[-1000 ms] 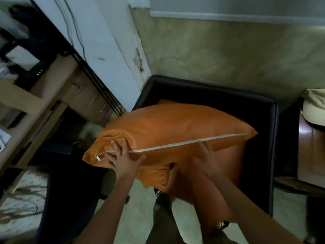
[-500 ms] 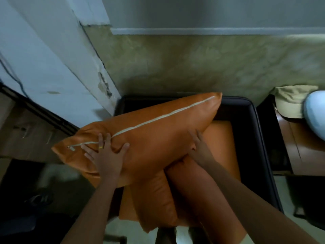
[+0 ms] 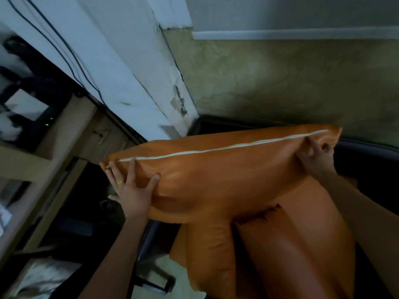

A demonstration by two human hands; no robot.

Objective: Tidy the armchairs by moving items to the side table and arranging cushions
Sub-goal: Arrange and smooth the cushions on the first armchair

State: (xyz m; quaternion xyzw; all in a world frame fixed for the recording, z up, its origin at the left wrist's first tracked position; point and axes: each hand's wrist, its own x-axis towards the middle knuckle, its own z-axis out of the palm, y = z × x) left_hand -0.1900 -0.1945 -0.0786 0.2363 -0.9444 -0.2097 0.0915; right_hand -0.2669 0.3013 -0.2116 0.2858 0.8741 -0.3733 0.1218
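Cushion [image 3: 226, 175], orange: held over black armchair [image 3: 371, 160]; long axis left-right, right end higher, zip edge up. Left hand [image 3: 133, 193] splayed flat against left end; right hand [image 3: 317, 157] pinches right corner.

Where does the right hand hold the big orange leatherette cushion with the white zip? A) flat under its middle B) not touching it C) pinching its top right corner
C: the right hand pinches the orange leatherette cushion at its top right corner, by the end of the white zip.
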